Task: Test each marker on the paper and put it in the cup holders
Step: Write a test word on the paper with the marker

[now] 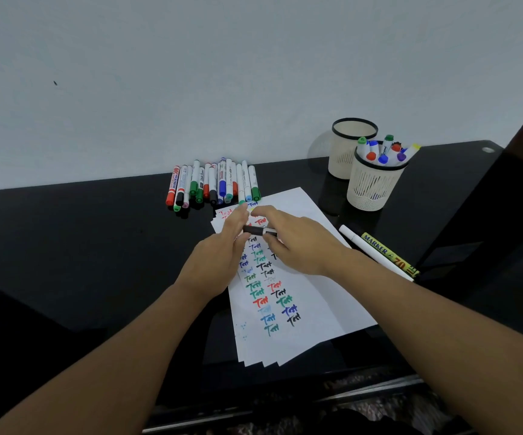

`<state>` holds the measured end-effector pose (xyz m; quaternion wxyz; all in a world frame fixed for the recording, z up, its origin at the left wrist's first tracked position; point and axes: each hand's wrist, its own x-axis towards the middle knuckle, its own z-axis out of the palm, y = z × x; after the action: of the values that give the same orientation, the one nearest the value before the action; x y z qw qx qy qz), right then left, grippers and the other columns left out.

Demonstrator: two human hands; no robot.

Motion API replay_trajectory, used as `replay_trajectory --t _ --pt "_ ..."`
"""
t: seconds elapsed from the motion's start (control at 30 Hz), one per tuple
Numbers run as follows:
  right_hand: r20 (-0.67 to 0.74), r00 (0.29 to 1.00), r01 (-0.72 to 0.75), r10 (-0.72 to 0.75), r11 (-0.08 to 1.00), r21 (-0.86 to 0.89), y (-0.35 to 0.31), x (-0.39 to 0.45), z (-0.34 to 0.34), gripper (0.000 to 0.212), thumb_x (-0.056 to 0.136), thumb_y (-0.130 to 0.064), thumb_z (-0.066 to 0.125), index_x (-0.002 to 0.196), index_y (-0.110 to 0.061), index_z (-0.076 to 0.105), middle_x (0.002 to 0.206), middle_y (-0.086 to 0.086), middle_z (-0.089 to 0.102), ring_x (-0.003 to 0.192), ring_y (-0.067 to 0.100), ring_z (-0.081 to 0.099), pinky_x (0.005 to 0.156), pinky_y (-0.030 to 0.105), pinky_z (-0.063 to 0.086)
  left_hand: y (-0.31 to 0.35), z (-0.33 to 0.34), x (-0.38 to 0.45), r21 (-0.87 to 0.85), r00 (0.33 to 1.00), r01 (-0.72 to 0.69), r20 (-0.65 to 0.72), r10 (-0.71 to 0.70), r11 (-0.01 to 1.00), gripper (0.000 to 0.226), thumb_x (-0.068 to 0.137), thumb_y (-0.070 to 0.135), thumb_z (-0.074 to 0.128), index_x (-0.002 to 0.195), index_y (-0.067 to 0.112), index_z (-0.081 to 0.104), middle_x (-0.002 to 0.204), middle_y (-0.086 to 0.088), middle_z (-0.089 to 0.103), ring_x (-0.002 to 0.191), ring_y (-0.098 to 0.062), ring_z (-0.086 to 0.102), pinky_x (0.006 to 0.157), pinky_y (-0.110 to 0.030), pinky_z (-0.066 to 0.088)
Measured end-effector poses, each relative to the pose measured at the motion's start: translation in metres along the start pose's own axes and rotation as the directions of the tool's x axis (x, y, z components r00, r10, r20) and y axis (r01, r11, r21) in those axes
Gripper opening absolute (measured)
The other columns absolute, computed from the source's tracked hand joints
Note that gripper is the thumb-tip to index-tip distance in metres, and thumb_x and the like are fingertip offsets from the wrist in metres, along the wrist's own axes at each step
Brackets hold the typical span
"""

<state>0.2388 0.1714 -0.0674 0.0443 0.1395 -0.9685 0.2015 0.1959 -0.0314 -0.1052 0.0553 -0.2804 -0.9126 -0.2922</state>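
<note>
Marker held level over the paper, both hands on it.
We see the paper nearest; above it the left hand pinches the black cap end and the right hand pinches the barrel of the marker, long axis left-right, cap pointing left. Beyond: loose markers, two cups.

We see a glossy black table under matt white paper. The cups look like cream perforated plastic; the markers have smooth plastic barrels. The wall is matt.
</note>
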Motion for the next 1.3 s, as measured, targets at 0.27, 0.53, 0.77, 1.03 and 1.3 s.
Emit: replay_trajectory --t 0.27,0.53,0.77,1.03,1.3 --pt "-0.060 0.990 -0.121 0.125 0.990 0.072 0.010 -0.004 0.002 0.050 0.110 -0.029 0.030 0.155 -0.051 0.029 0.098 0.001 0.058 0.087 0.014 0.055 0.079 0.040 0.051 -0.012 0.008 0.005 0.163 0.999 0.035 -0.035 -0.030 0.986 0.060 0.096 0.057 0.053 0.146 0.025 0.050 0.140 0.002 0.060 0.126 -0.015 0.054 0.099 -0.031 0.044" --pt "-0.031 0.987 -0.150 0.155 0.980 0.130 0.010 -0.010 -0.002 0.048 0.101 -0.026 0.047 0.146 -0.042 0.037 0.087 0.005 0.066 0.073 0.017 0.058 0.069 0.045 0.053 -0.015 0.011 0.008 0.165 0.999 0.020 -0.037 -0.014 0.986 0.051 0.094 0.055 0.060 0.132 0.022 0.065 0.143 0.003 0.059 0.134 -0.013 0.048 0.110 -0.035 0.041" --pt "-0.067 0.980 -0.169 0.187 0.963 0.210 0.012 -0.014 0.001 0.045 0.103 -0.020 0.046 0.140 -0.043 0.038 0.098 0.005 0.067 0.077 0.017 0.060 0.076 0.044 0.053 -0.016 0.010 0.008 0.147 0.999 0.030 -0.042 -0.024 0.989 0.051 0.092 0.056 0.060 0.131 0.023 0.066 0.142 0.004 0.059 0.133 -0.012 0.048 0.109 -0.035 0.042" --pt "-0.058 0.933 -0.285 0.356 0.825 0.489 0.012 -0.010 -0.011 0.040 0.107 -0.015 0.039 0.133 -0.034 0.063 0.120 -0.002 0.065 0.099 0.008 0.069 0.084 0.022 0.052 -0.017 0.011 0.009 0.151 0.999 0.045 -0.033 -0.041 0.988 0.057 0.091 0.060 0.059 0.133 0.022 0.065 0.142 0.006 0.059 0.133 -0.011 0.047 0.108 -0.032 0.040" --pt "-0.289 0.897 -0.186 0.334 0.879 0.440 0.028 -0.019 -0.054 0.028 0.097 -0.030 0.069 0.117 -0.030 0.050 0.090 0.000 0.066 0.079 0.015 0.067 0.078 0.045 0.059 -0.019 0.012 0.009 0.139 0.998 0.053 -0.043 -0.048 0.989 0.058 0.090 0.062 0.061 0.131 0.021 0.067 0.139 0.006 0.061 0.131 -0.011 0.048 0.107 -0.033 0.042"
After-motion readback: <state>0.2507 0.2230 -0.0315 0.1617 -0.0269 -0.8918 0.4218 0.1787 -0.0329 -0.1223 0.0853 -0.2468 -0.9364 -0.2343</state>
